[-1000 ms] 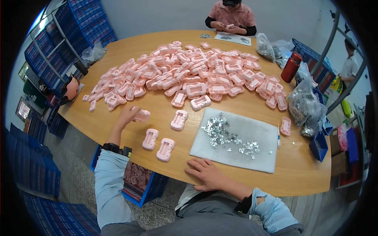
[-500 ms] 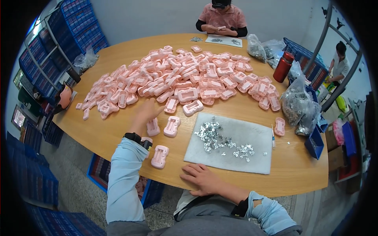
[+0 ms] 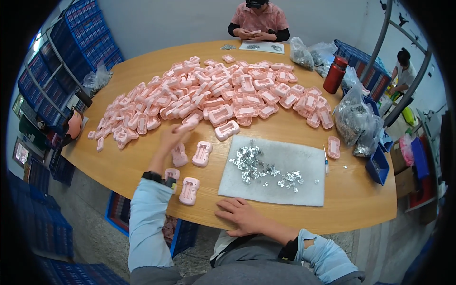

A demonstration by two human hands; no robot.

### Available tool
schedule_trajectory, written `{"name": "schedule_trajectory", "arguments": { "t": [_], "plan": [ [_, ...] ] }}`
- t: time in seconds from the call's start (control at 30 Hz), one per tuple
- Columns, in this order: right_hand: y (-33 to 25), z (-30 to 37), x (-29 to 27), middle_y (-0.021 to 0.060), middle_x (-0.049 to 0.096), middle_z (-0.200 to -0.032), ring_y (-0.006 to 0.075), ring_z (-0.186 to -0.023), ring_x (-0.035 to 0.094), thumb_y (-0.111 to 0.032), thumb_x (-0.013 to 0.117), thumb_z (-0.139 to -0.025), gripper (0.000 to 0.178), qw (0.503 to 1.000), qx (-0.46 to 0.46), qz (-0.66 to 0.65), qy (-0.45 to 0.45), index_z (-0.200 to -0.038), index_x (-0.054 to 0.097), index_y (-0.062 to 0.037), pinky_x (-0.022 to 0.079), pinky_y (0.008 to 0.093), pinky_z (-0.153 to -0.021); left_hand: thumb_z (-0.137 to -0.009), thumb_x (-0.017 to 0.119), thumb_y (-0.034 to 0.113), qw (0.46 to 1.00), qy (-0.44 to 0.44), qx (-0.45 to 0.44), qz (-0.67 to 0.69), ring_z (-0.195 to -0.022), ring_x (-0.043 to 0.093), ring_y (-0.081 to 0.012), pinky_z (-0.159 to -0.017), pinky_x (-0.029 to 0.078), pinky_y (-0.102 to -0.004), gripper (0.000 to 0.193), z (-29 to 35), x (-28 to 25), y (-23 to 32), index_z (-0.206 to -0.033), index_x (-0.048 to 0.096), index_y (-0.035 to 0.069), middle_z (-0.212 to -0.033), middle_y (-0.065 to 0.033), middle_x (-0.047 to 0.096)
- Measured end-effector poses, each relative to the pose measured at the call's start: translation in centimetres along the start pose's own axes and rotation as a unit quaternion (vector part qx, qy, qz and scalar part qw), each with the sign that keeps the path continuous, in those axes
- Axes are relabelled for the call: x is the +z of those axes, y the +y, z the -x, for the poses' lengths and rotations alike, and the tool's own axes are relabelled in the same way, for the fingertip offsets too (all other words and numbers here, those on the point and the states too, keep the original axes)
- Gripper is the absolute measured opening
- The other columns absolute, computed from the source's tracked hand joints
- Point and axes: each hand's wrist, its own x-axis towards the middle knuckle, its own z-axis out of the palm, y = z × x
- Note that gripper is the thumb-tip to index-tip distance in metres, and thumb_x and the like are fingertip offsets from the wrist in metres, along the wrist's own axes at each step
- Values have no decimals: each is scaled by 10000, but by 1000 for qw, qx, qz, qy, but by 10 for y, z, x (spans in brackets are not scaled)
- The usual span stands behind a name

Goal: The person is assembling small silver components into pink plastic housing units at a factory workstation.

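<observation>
At the near edge of a large pink pile (image 3: 218, 88) of plastic housings, my left hand (image 3: 172, 138) is closed on one pink plastic housing (image 3: 188, 124), lifted slightly off the table. Below that hand lie several separate housings, among them one with its hollow side up (image 3: 202, 154), another (image 3: 189, 191) nearer me, and one (image 3: 179, 155) partly behind my forearm. My right hand (image 3: 241, 216) rests flat on the table's front edge, fingers apart, holding nothing. Beside it is a whitish foam mat (image 3: 294, 194) bearing small shiny metal pieces (image 3: 249, 164) in loose heaps.
A thin pen-like tool (image 3: 326, 160) and a single housing (image 3: 333, 147) lie right of the mat. Further right are a blue bin (image 3: 378, 167), bags of metal parts (image 3: 354, 118) and a red bottle (image 3: 335, 75). Across the table a person (image 3: 259, 23) handles a pink piece.
My left hand has taken a housing from the pile's near edge and drawn it back toward me, to the left. My right hand stays in place. The view has shifted slightly.
</observation>
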Motion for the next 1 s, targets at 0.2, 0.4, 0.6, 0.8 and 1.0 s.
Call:
{"name": "schedule_trajectory", "arguments": {
  "t": [0.2, 0.4, 0.6, 0.8, 1.0],
  "plan": [
    [5, 6, -1, 150, 385, -1297, 294, -1230, 325, -349, 690, -623, 679, 1000, 12, -8, 6, -1211, 477, -84, 263, 416, -995, -779, 564, 424, 967, -134, -202, 84, -517, 482, -89, -458, 400, -223, 384, 51, -121, -18, -917, 643, 74, -663, -2, 536],
    [5, 5, 0, 152, 387, -1292, 292, -1230, 326, -354, 682, -636, 673, 1000, 14, -3, 2, -1214, 476, -79, 260, 413, -996, -745, 534, 468, 933, -232, -263, -79, -597, 540, -151, -513, 437, -270, 451, 65, -137, -18, -909, 633, 60, -781, -71, 600],
    [5, 5, -4, 155, 383, -1298, 295, -1230, 325, -364, 670, -646, 671, 1000, 13, 6, -4, -1218, 470, -78, 262, 413, -995, -721, 634, 436, 945, -223, -190, -142, -806, 596, -218, -656, 492, -329, 564, 33, -78, -3, -1106, 546, 33, -923, -124, 616],
    [4, 4, -3, 158, 377, -1304, 299, -1232, 325, -360, 664, -654, 662, 1000, 14, 3, -7, -1219, 463, -79, 259, 419, -999, -704, 691, 353, 985, -67, -12, -158, -986, 550, -331, -854, 448, -385, 616, -15, -16, 11, -1174, 484, 12, -1105, -197, 549],
    [6, 6, -3, 157, 375, -1307, 301, -1237, 320, -346, 669, -650, 667, 1000, 15, -7, -5, -1222, 458, -77, 259, 420, -999, -705, 675, 287, 970, -28, 80, -226, -1047, 502, -333, -866, 446, -398, 546, -30, 50, 38, -1166, 498, 53, -1246, -209, 423]
  ]
}}
